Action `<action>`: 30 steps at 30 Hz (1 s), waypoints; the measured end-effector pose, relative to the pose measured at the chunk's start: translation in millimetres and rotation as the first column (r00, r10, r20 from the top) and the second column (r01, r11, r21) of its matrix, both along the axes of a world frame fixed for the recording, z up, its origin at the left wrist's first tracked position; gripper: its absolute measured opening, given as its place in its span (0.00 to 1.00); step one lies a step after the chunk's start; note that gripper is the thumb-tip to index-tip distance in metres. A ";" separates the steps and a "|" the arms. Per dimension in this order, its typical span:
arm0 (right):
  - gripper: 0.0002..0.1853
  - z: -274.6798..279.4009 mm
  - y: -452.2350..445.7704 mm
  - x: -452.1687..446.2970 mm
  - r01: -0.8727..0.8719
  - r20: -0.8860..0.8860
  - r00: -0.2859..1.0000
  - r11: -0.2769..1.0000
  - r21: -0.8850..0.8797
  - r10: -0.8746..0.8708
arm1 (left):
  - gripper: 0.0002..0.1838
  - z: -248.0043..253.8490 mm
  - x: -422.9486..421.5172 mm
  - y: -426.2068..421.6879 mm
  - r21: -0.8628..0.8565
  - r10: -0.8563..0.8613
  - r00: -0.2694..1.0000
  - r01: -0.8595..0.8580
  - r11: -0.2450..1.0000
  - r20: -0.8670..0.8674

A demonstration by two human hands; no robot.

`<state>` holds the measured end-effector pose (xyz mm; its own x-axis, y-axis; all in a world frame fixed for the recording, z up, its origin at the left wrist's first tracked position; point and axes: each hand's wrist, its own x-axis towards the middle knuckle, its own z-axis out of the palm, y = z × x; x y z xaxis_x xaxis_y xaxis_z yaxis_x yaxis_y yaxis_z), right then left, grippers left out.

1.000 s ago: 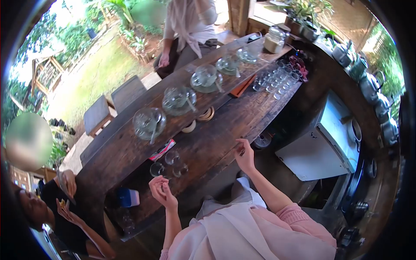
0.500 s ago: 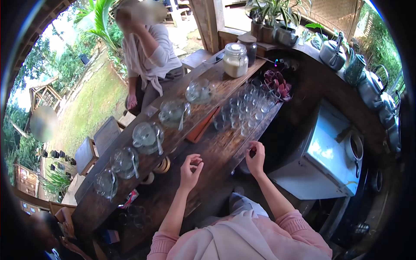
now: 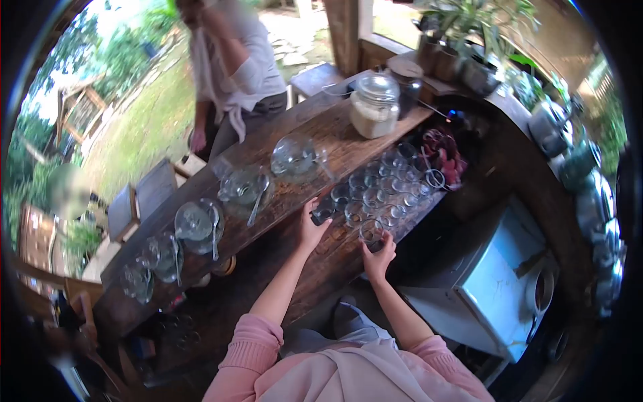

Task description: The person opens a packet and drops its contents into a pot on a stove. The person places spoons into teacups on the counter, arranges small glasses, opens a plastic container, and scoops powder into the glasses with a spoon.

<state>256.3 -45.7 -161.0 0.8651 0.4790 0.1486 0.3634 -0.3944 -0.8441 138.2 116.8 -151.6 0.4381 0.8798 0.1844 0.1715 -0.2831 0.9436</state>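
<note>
My right hand is curled round a clear drinking glass at the near edge of the lower shelf. My left hand has its thumb and fingers closed about another glass, which looks dark and is partly hidden by the fingers. Beyond both hands, several clear glasses stand close together on the wooden shelf. Along the raised counter is a row of glass cups on saucers with spoons, among them one cup and saucer left of my left hand.
A lidded jar of pale granules stands on the upper counter. Dark red flower-like pieces lie behind the glasses. A pale blue cabinet is at right, with kettles beyond. A person stands across the counter.
Both hands have moved forward to the glasses and closed on them; before, they hovered with nothing in them. The whole view has shifted. The person opposite remains at the counter.
</note>
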 end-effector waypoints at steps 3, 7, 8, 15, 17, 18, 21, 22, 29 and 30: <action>0.35 2.0 -1.1 0.2 -0.026 0.021 0.999 1.000 0.009 0.026 | 0.39 2.5 -18.5 -13.3 0.095 0.086 0.993 -0.094 0.991 0.082; 0.32 1.1 -14.7 -12.4 -0.143 -0.030 0.988 0.977 0.158 0.150 | 0.37 58.5 -91.0 -65.1 0.031 0.107 0.994 -0.107 0.994 -0.024; 0.33 -1.0 -20.2 -20.3 -0.193 -0.017 0.979 0.952 0.239 0.202 | 0.37 65.0 -113.0 -80.3 0.008 0.097 0.995 -0.097 0.995 -0.029; 0.32 26.2 -37.7 -123.5 -0.517 0.091 0.856 0.836 0.186 0.509 | 0.36 96.0 -282.4 -160.5 0.214 0.285 0.888 -0.218 0.952 -0.362; 0.34 28.8 -34.1 -163.7 -0.609 0.100 0.793 0.777 0.162 0.601 | 0.37 108.9 -324.3 -170.0 0.229 0.303 0.854 -0.223 0.948 -0.423; 0.35 27.1 -33.4 -183.7 -0.643 0.134 0.765 0.759 0.101 0.630 | 0.37 116.9 -342.5 -172.9 0.237 0.298 0.819 -0.204 0.950 -0.490; 0.36 24.6 -29.7 -247.4 -0.730 0.072 0.681 0.668 0.145 0.729 | 0.36 136.7 -393.1 -163.4 0.178 0.213 0.817 -0.137 0.974 -0.536; 0.36 26.4 -28.3 -266.2 -0.774 0.040 0.629 0.620 0.132 0.776 | 0.36 139.5 -407.2 -156.4 0.145 0.151 0.816 -0.083 0.986 -0.558; 0.36 30.6 -39.5 -356.5 -0.880 0.114 0.450 0.462 -0.113 0.886 | 0.34 132.7 -469.5 -106.2 0.166 0.054 0.747 0.076 0.983 -0.663; 0.36 30.6 -38.9 -366.7 -0.862 0.106 0.481 0.491 -0.122 0.870 | 0.34 130.9 -473.7 -98.8 0.140 0.019 0.740 0.102 0.985 -0.673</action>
<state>-110.4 -84.6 -130.4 -0.0204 0.9835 0.1795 0.6483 0.1497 -0.7465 -335.5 18.0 -20.6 0.5365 0.8431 -0.0372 0.7257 -0.4383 0.5302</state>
